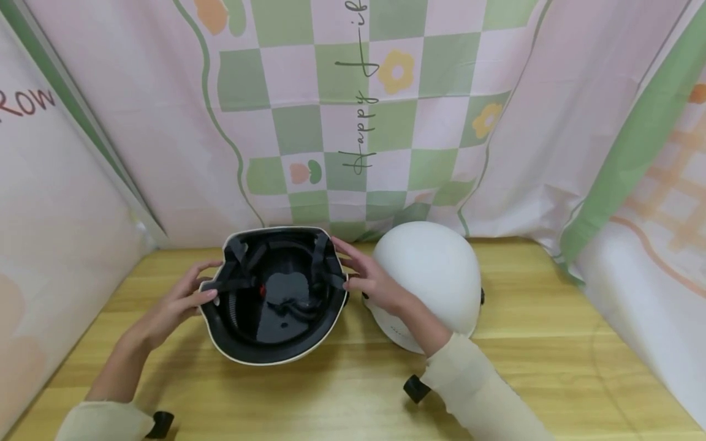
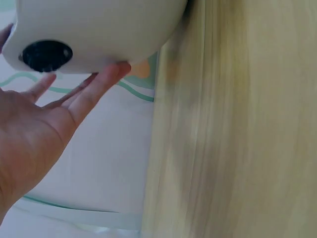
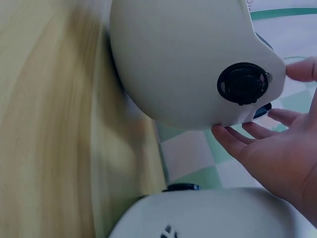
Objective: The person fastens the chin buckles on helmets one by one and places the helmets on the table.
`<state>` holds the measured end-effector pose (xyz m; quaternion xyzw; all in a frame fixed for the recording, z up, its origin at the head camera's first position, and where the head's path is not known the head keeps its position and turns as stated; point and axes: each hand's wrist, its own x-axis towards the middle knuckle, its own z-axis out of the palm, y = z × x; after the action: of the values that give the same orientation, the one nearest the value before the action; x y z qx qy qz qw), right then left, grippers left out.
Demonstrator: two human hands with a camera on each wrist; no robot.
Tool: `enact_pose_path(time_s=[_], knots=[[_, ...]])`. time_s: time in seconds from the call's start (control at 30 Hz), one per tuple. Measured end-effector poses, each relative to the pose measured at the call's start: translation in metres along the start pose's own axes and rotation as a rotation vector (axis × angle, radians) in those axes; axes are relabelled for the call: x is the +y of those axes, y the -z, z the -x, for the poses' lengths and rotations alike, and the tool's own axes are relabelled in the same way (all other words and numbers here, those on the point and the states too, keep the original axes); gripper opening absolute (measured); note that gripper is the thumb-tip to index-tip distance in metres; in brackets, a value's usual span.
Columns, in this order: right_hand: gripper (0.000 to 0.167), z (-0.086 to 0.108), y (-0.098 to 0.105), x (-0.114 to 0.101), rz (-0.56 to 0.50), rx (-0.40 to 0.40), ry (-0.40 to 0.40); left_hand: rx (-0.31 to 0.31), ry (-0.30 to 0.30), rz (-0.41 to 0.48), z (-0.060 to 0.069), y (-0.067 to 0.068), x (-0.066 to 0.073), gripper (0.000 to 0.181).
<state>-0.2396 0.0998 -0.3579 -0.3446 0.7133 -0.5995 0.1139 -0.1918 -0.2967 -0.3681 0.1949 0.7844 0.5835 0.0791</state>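
A white helmet (image 1: 265, 356) is held with its black padded inside and dark straps facing the head camera. My left hand (image 1: 171, 306) grips its left edge, thumb at the rim and fingers behind. On the other edge, my right hand (image 1: 380, 285) grips it with thumb and fingers spread. The left wrist view shows the left hand (image 2: 44, 124) beside the shell (image 2: 109, 25) below a round black fitting. In the right wrist view the right hand's (image 3: 282, 148) fingertips touch the shell (image 3: 168, 64). Whether its underside touches the table cannot be told.
A second white helmet (image 1: 427, 269) rests dome up on the wooden table (image 1: 309, 404), just right of the first, under my right forearm. Behind the table hangs a curtain (image 1: 298, 128) with green checks; more fabric hangs at both sides.
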Motion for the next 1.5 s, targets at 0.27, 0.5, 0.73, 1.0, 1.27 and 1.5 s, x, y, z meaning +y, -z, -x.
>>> enact_pose_path(time_s=[0.27, 0.5, 0.73, 1.0, 1.27, 1.5], knots=[[0.089, 0.002, 0.004, -0.004, 0.010, -0.047, -0.029, -0.103, -0.064, 0.034, 0.002, 0.003, -0.004, 0.066], [0.088, 0.002, 0.003, -0.003, 0.012, -0.031, -0.026, -0.108, -0.047, 0.042, 0.001, 0.003, -0.003, 0.069], [0.088, 0.003, 0.003, -0.003, 0.016, -0.021, -0.033, -0.106, -0.047, 0.031, -0.002, 0.003, -0.001, 0.069], [0.086, 0.002, 0.004, -0.002, 0.014, -0.028, -0.020, -0.088, 0.001, -0.065, -0.001, 0.003, 0.004, 0.071], [0.080, 0.002, 0.006, -0.006, 0.064, 0.026, -0.007, 0.018, -0.020, -0.178, 0.002, -0.001, 0.011, 0.072], [0.070, 0.000, 0.003, -0.019, 0.135, 0.198, 0.030, 0.278, -0.235, -0.343, -0.002, -0.013, 0.016, 0.062]])
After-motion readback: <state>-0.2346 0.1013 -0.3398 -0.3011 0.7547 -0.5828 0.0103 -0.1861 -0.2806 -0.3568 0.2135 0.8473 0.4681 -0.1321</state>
